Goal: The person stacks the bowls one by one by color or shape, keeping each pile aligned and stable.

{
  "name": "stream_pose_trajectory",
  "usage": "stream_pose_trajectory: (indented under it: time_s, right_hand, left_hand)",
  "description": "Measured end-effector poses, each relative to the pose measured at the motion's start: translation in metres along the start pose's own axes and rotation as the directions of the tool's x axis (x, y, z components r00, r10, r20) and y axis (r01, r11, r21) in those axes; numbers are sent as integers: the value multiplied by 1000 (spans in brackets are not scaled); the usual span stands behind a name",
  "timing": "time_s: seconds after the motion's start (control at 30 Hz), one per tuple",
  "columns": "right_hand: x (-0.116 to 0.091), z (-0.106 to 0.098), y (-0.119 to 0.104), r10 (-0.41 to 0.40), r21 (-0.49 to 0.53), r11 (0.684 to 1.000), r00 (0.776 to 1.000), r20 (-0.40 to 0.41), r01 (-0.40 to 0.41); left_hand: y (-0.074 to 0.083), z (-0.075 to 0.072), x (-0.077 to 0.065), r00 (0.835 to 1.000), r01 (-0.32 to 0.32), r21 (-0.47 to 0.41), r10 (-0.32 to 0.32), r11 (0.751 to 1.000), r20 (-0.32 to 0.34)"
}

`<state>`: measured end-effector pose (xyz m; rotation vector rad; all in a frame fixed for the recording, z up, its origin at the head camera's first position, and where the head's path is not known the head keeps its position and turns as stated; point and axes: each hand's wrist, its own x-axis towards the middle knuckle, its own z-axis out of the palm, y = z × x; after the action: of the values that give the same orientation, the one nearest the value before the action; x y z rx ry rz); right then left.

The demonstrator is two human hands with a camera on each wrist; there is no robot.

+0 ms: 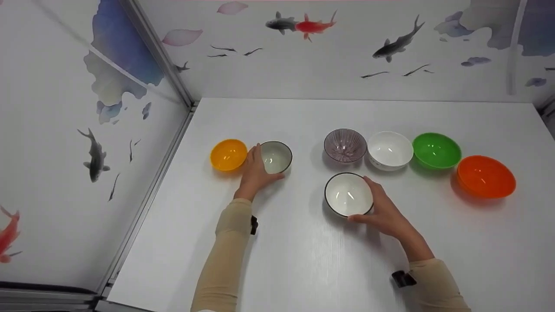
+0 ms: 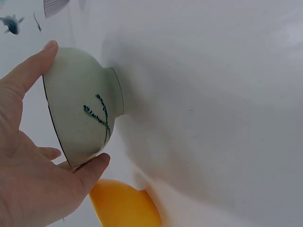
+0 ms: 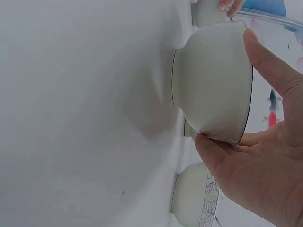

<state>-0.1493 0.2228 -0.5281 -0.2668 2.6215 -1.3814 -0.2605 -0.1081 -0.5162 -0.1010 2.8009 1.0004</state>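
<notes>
My left hand grips a pale celadon bowl by its side, thumb at the near rim. In the left wrist view that bowl has a dark rim line and a blue-green sprig painted on its outside. A yellow bowl stands just left of the hand. My right hand holds a white bowl with a dark rim from its right side, thumb near the front and fingers at the right rim. The right wrist view shows this bowl upright and plain outside.
Behind the white bowl stand a purple ribbed glass bowl, a white bowl with a patterned outside and a green bowl. An orange bowl is farther right. Panels printed with fish border the white table at the back and left.
</notes>
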Motion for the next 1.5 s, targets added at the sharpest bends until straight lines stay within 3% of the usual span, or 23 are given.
stream_pose_trajectory:
  time_s: [0.43, 0.93, 1.5]
  right_hand:
    - [4, -3, 3, 4, -7, 1000, 1000, 9, -3]
    - [4, -2, 2, 7, -2, 1000, 1000, 17, -7]
    - [4, -3, 2, -4, 14, 1000, 1000, 19, 4]
  left_hand:
    - [-2, 3, -2, 998, -26, -88, 21, 996, -55]
    - [-7, 6, -4, 992, -89, -121, 77, 989, -104]
    - [-7, 9, -11, 987, -113, -141, 95, 984, -127]
